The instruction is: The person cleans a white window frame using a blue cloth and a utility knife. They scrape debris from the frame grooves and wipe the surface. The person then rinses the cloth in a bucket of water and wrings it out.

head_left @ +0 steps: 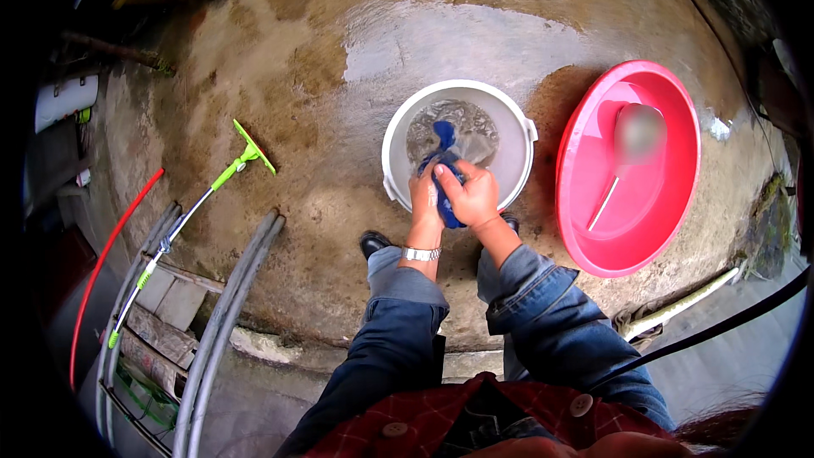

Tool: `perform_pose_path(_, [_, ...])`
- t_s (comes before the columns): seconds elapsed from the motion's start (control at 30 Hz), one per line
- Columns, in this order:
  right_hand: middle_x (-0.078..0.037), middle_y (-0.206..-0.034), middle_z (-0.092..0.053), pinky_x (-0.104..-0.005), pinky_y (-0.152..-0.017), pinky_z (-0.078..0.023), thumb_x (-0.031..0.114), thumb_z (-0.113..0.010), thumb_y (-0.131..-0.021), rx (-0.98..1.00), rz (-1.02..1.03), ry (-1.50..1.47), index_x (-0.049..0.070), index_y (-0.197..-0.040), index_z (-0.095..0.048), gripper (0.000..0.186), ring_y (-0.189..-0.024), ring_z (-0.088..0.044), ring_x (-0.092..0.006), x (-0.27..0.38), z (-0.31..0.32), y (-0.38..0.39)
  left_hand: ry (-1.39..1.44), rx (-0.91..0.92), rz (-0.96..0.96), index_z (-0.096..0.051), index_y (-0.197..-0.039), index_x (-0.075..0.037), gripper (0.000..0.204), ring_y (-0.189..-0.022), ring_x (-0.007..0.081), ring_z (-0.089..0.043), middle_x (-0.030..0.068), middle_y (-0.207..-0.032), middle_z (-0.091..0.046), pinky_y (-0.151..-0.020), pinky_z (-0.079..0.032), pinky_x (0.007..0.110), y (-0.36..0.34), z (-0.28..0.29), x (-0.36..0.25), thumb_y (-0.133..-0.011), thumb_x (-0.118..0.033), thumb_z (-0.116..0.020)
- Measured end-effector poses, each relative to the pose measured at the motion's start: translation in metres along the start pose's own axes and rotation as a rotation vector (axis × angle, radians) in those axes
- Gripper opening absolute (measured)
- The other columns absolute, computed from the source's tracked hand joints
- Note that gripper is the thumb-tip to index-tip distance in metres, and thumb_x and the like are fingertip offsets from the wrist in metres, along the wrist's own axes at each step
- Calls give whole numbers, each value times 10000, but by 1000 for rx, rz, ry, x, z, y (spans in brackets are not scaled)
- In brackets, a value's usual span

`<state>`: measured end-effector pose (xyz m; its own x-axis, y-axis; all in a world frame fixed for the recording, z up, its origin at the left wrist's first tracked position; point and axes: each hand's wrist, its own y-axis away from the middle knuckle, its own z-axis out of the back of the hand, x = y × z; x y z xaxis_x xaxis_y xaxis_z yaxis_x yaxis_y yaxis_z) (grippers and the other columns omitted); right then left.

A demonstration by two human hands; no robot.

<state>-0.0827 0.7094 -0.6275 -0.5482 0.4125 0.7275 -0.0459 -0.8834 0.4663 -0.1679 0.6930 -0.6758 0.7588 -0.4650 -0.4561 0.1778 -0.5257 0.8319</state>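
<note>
A wet-looking dark blue cloth (pixel 444 132) is bunched between my two hands over a white bucket (pixel 395 146). My left hand (pixel 426 195), with a metal watch at its wrist, wraps the cloth from the left. From the right, my right hand (pixel 471 195) grips the same cloth with its thumb laid across the top. One end of the cloth sticks out beyond my fingers, and another bulges below my hands. Cloudy grey water (pixel 432 119) lies in the bottom of the bucket.
At the right, a pink basin (pixel 585 195) holds a light-coloured ladle-like tool (pixel 604 202), its head blurred. A lime-green squeegee (pixel 252 153) on a pole leans at the left, near grey pipes (pixel 222 326) and a red hose (pixel 106 258). The concrete floor (pixel 288 59) is wet in patches.
</note>
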Motion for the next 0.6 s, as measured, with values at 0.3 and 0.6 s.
perform_pose_path(0.3, [-159, -679, -622, -419, -615, -478, 511, -539, -848, -157, 88, 348, 125, -801, -638, 401, -708, -623, -328, -38, 47, -55, -918, -32, -428, -583, -1060, -7, 429, -667, 100, -527, 16, -783, -535, -544, -501, 269, -20, 43, 10, -905, -405, -551])
perform_pose_path(0.6, [-166, -1176, -511, -395, -891, -440, 253, -714, -729, 188, 44, 573, 103, -1301, -413, 663, -1078, -526, -326, -93, 23, -65, -666, -167, -138, -514, -1270, -51, 432, -769, 143, -576, 103, -1013, -577, -569, -528, 261, 1, 46, -40, -945, -335, -493])
